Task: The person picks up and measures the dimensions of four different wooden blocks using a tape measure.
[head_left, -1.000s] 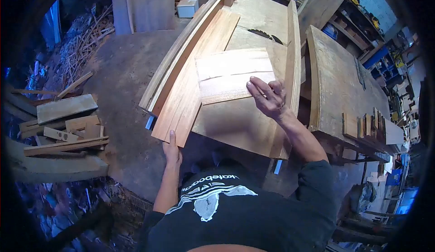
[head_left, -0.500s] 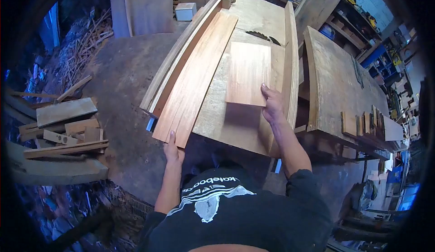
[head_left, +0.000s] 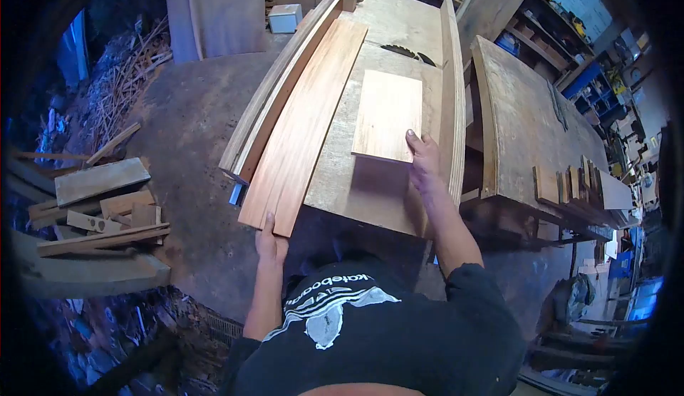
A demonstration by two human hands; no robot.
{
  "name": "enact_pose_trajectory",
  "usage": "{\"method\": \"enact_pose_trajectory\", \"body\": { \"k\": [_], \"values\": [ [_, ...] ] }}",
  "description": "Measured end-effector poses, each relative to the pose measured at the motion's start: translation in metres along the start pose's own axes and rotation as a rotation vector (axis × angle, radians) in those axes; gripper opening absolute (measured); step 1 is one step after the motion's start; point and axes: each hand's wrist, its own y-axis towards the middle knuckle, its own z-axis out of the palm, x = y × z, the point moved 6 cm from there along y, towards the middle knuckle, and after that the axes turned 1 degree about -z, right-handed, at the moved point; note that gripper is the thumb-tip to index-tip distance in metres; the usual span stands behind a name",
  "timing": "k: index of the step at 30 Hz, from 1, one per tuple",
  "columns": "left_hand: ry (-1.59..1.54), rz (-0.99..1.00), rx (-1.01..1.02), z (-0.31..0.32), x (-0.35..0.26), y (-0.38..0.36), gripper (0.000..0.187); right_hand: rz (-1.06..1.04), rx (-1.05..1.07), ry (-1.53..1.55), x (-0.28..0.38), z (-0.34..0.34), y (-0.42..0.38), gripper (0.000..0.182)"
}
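Observation:
My left hand [head_left: 269,243] grips the near end of a long reddish board [head_left: 306,125], its thumb on top and its other fingers hidden underneath. The board lies along the left side of a plywood table sled [head_left: 342,182], beside the raised left rail [head_left: 285,75]. My right hand [head_left: 425,159] holds a shorter pale board [head_left: 387,114] by its near right corner, thumb on top. That board casts a shadow on the plywood below it. Beyond it, a dark toothed saw blade [head_left: 399,51] shows through the plywood surface.
A raised rail [head_left: 453,111] runs along the right side. Further right stands a worktable [head_left: 534,125] with upright wood pieces [head_left: 563,184] at its near edge. Wood offcuts [head_left: 103,182] are piled at the left. A white box [head_left: 285,19] stands behind.
The short board in my right hand has tilted and shifted slightly left. My left hand still holds the long board's near end. The whole view has shifted a little.

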Motion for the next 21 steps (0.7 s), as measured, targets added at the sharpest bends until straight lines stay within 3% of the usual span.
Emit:
{"method": "enact_pose_trajectory", "body": {
  "k": [5,7,11,21],
  "values": [
    [0.083,0.023,-0.087,-0.043,-0.014,-0.051,0.051,-0.123,-0.132,-0.134,-0.008,-0.006,-0.016,0.045],
    [0.115,-0.009,-0.100,-0.064,-0.023,-0.071,0.052,-0.321,-0.143,-0.274,-0.001,-0.003,-0.032,0.050],
    [0.130,-0.003,-0.128,-0.082,-0.039,-0.101,0.054,-0.366,-0.161,-0.298,0.000,-0.004,-0.060,0.047],
    [0.317,0.079,-0.220,-0.098,-0.055,-0.092,0.047,-0.361,0.004,-0.035,0.004,0.002,-0.084,0.045]
  ]
}}
